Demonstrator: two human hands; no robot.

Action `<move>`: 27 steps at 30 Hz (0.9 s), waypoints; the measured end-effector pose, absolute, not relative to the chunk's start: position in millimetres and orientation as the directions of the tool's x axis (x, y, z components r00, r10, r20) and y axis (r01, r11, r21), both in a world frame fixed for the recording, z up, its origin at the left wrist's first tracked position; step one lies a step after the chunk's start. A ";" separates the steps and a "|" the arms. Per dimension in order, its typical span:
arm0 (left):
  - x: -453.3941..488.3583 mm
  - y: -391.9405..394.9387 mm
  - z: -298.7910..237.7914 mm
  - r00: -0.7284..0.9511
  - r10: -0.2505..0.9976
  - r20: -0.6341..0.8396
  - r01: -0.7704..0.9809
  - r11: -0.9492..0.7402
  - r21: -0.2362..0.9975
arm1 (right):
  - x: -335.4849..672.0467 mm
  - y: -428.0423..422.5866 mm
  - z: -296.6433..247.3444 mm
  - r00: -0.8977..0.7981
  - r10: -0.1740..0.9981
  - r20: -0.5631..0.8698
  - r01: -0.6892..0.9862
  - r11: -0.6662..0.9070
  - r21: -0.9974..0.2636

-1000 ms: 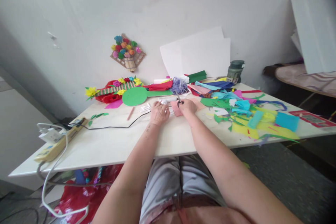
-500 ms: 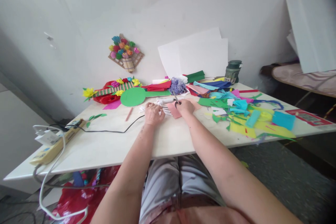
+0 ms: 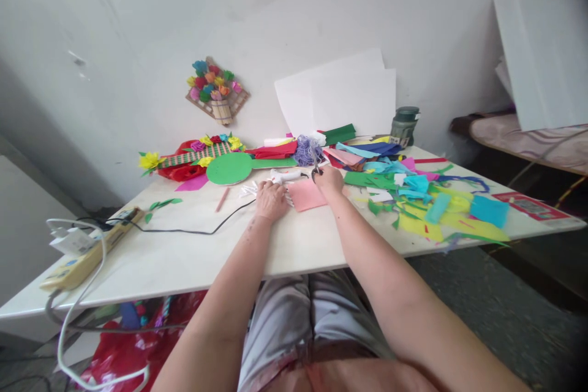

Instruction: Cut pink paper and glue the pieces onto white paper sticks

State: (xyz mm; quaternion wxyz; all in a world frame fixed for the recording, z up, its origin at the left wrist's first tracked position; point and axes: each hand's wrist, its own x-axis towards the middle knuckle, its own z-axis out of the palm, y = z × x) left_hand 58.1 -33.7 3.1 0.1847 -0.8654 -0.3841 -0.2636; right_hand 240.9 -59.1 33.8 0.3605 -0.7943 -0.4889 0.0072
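My right hand is closed round a pair of scissors, whose blades point away from me. Just below and left of the scissors, a pink sheet of paper lies flat on the table. My left hand rests palm down at the sheet's left edge, fingers bent but apart, over several thin white sticks. Whether it presses on the paper or the sticks is hidden. A white glue gun lies just beyond my left fingertips, and a black cord runs to the left.
A green round-ended cutout and a purple bundle of strands lie behind. Coloured paper scraps cover the right side. A power strip with a white charger sits at the left edge. A dark green jar stands at the back.
My right hand, with the scissors, has shifted slightly right and away from me, uncovering more of the pink paper. My left hand stays in nearly the same place.
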 end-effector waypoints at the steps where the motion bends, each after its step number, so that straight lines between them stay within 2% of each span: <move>1: 58.4 -32.9 2.5 0.561 0.580 0.591 0.770 -0.627 -0.115 | 245.2 -59.0 35.6 0.526 0.784 0.329 0.780 -0.292 -0.553; 8: 58.3 -27.5 -1.5 0.480 0.663 0.574 0.828 -0.558 -0.048 | 272.9 -61.0 38.1 0.550 0.803 0.230 0.805 -0.437 -0.402; 15: 57.7 -26.7 -2.1 0.432 0.634 0.642 0.823 -0.568 0.006 | 287.1 -61.9 27.7 0.545 0.813 0.207 0.807 -0.441 -0.393; 20: 64.1 -34.1 4.5 0.514 0.492 0.702 0.712 -0.702 -0.029 | 293.2 -61.0 24.1 0.553 0.815 0.175 0.794 -0.452 -0.407; 24: 78.7 -44.2 7.3 0.719 0.324 0.615 0.481 -0.870 -0.104 | 290.3 -63.6 24.9 0.560 0.810 0.174 0.789 -0.458 -0.410; 27: 88.2 -49.2 5.1 0.796 0.282 0.535 0.421 -0.893 -0.156 | 285.6 -65.5 26.3 0.562 0.808 0.173 0.787 -0.459 -0.412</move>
